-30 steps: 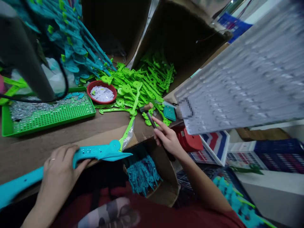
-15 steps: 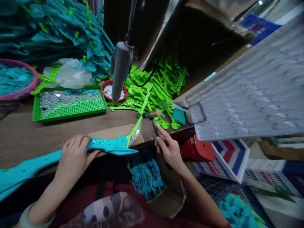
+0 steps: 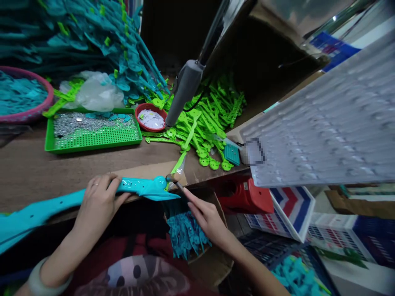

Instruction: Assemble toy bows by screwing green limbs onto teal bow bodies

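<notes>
My left hand (image 3: pixel 100 199) is closed over a long turquoise plastic piece (image 3: pixel 140 186) that lies along the table's front edge. A lime-green plastic strip (image 3: pixel 179 163) joins the piece near its rounded right end, with a clear bit of plastic beside it. In my right hand (image 3: pixel 208 216) is the thin handle of a small hammer (image 3: pixel 174 177). The hammer's head is at the rounded end of the turquoise piece; whether it touches I cannot tell. A flat brown board (image 3: pixel 135 172) lies partly beneath the piece.
A grey electric screwdriver (image 3: pixel 185 90) hangs over a pile of lime-green parts (image 3: pixel 222 107). Left of it stand a red bowl (image 3: pixel 138 119) of white bits and a green tray (image 3: pixel 92 146) of small metal pieces. Below the edge, a box holds turquoise parts (image 3: pixel 187 236).
My right hand has brought the hammer left and down to the turquoise piece's rounded end. The hanging screwdriver has swung to the right. My left hand keeps its hold.
</notes>
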`<state>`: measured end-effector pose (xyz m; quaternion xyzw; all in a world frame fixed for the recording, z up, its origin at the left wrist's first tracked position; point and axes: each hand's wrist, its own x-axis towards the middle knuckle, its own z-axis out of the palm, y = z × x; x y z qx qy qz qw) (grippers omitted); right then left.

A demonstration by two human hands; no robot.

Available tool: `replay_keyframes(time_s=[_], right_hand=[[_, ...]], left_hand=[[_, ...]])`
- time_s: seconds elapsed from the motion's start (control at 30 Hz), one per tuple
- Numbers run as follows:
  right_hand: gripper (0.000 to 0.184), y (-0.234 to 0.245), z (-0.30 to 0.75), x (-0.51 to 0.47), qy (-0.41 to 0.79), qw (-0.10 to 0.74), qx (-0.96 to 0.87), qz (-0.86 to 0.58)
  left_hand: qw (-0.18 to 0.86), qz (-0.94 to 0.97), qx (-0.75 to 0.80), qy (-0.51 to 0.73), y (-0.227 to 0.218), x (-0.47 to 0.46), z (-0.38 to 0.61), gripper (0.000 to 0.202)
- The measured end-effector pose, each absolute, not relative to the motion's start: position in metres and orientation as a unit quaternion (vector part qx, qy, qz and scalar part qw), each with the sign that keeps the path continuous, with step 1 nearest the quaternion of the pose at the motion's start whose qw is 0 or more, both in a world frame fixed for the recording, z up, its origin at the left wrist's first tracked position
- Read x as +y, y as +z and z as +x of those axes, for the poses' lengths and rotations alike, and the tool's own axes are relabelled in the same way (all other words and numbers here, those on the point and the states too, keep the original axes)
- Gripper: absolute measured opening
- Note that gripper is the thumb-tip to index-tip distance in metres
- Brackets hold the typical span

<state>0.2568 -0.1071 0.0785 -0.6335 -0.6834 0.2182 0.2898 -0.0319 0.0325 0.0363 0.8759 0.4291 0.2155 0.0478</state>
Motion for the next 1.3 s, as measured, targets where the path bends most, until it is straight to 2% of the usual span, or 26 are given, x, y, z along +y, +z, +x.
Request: replay_keyframes(time_s=[0.13, 0.27, 0.4, 0.57, 0.67, 0.8, 0.87, 1.0, 1.17, 1.23, 1.3], right_hand=[[0.058, 0.079, 0.244, -0.114, 0.174, 0.355, -0.682, -0.616], [0.054, 0.085, 0.233, -0.107, 0.214, 0.257, -0.721, -0.607], [0.056, 0.082, 0.22, -0.108, 0.171, 0.276, -0.734, -0.597], [0.053, 0.076, 0.21, -0.093, 0.229, 0.181, -0.761, -0.579], [0.054, 0.092, 0.202, -0.076, 0.255, 0.18, -0.764, -0.565], [0.056, 0.102, 0.176, -0.046, 0.235, 0.227, -0.792, -0.515], [0.056, 0.098, 0.162, -0.028, 0.246, 0.202, -0.815, -0.484], [0.056, 0.112, 0.138, 0.006, 0.294, 0.093, -0.848, -0.43], [0.062, 0.151, 0.093, 0.035, 0.262, 0.156, -0.911, -0.279], [0.062, 0.145, 0.07, 0.046, 0.261, 0.136, -0.929, -0.224], [0.061, 0.127, 0.048, 0.059, 0.263, 0.071, -0.941, -0.203]], left_hand=[[0.056, 0.871, 0.436, 0.219, 0.036, 0.03, -0.032, 0.04], [0.067, 0.863, 0.447, 0.224, 0.033, 0.028, -0.031, 0.031], [0.091, 0.847, 0.465, 0.242, 0.033, 0.03, -0.029, 0.025], [0.145, 0.82, 0.446, 0.328, 0.041, 0.017, -0.049, 0.029], [0.072, 0.841, 0.409, 0.347, 0.038, -0.009, -0.065, 0.033], [-0.048, 0.864, 0.363, 0.345, 0.018, -0.036, -0.073, 0.032], [-0.058, 0.859, 0.353, 0.367, 0.01, -0.04, -0.073, 0.035], [-0.057, 0.846, 0.343, 0.405, 0.004, -0.038, -0.072, 0.032], [-0.049, 0.824, 0.403, 0.395, -0.003, -0.034, -0.071, 0.027], [-0.051, 0.816, 0.412, 0.402, -0.008, -0.033, -0.071, 0.026], [-0.065, 0.812, 0.4, 0.42, -0.014, -0.031, -0.072, 0.026]])
